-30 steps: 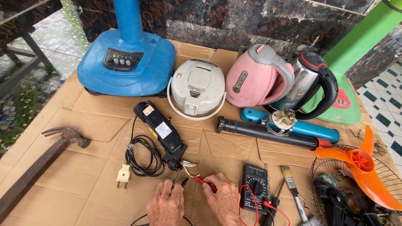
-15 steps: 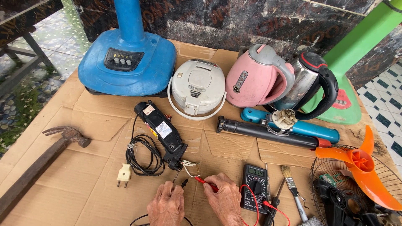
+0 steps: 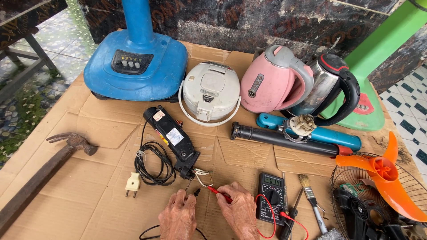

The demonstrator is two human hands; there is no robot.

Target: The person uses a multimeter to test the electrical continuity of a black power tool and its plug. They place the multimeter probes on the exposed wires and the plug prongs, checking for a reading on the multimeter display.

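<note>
black plastic adapter block lies slanted just up and left of both hands, loose wires at its near end, where left hand pinches the black probe and right hand pinches the red probe.

Matt cardboard, glossy pink plastic kettle

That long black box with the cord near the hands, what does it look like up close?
The black box is a long, slim plastic-looking casing lying flat and slantwise on the cardboard. Stickers sit on its top face. A coiled black cord ends in a pale plug. Thin bare wires stick out of its near end, where the left hand and right hand bring probe tips.
</note>
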